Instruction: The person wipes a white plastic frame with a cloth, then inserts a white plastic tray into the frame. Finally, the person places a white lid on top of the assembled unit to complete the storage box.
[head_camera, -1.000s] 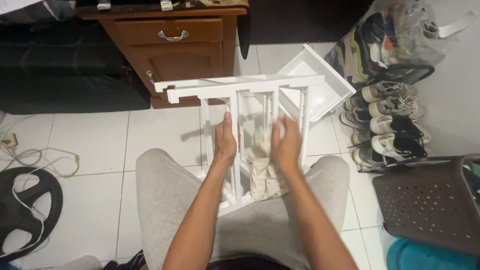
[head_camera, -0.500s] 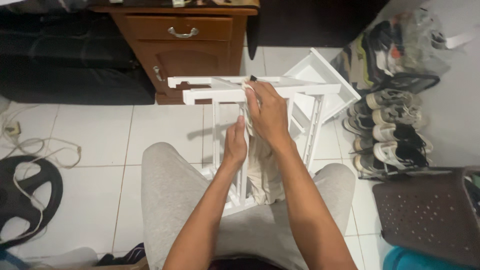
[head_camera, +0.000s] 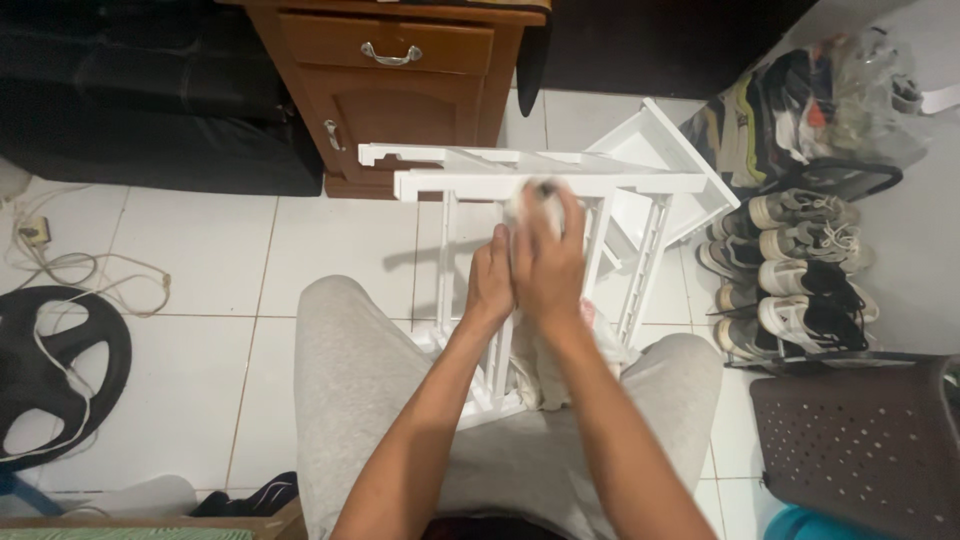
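Note:
A white plastic rack frame (head_camera: 560, 183) stands between my knees, its far end pointing at the wooden cabinet. My left hand (head_camera: 489, 283) grips one of the frame's upright bars near the middle. My right hand (head_camera: 548, 262) presses a cream cloth (head_camera: 538, 200) against the bars just below the top rail. The rest of the cloth hangs down inside the frame toward my lap (head_camera: 545, 370). Both hands touch side by side.
A brown wooden cabinet (head_camera: 400, 90) with a drawer stands behind the frame. A white drawer tray (head_camera: 670, 150) leans at the right. Shoes on a rack (head_camera: 800, 260), a brown perforated basket (head_camera: 860, 440), a black steering wheel and cables (head_camera: 50, 360) lie around.
My right hand with the cloth went up to the top rail, then came down a little along the bars. The left hand kept its grip. The view shifted slightly.

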